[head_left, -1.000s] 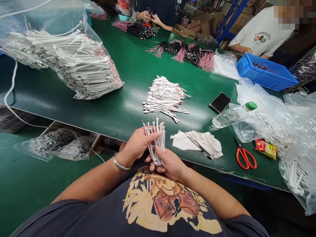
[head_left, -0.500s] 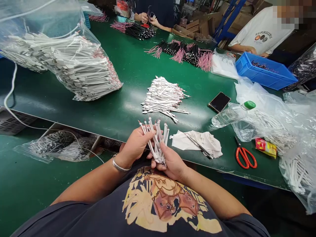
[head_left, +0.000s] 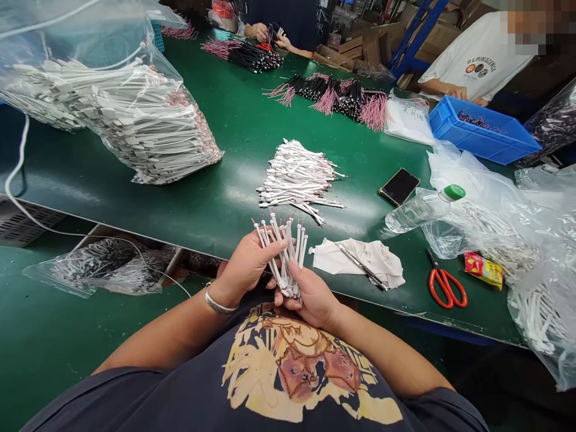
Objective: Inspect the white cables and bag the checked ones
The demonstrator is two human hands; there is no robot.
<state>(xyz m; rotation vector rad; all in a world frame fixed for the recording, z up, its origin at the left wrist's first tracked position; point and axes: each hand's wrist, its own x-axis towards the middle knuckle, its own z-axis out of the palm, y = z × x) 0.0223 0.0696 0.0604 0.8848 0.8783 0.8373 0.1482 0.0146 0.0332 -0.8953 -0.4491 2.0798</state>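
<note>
Your left hand [head_left: 246, 265] and right hand [head_left: 314, 298] both grip a bunch of white cables [head_left: 284, 255]; hold it snugly so no ends slip.

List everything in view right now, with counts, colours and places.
bunch of leads: 1, white, in both hands
loose leads: 1 pile, white, mid-table
table: 1, green, ahead
bagged leads: 2 bags, white, far left and right
wire bundles: 2, black and pink, far side
cloth: 1, white, right of hands
tweezers: 1, metal, on cloth
scissors: 1, red, right
phone: 1, black, mid-right
bottle: 1, clear, green cap, by phone
crate: 1, blue, far right
packet: 1, red and yellow, by scissors
far co-worker: 1, dark top, far side
right co-worker: 1, white T-shirt, far right
bangle: 1, silver, left wrist
left hand: 1, holding bunch
right hand: 1, holding bunch
</note>
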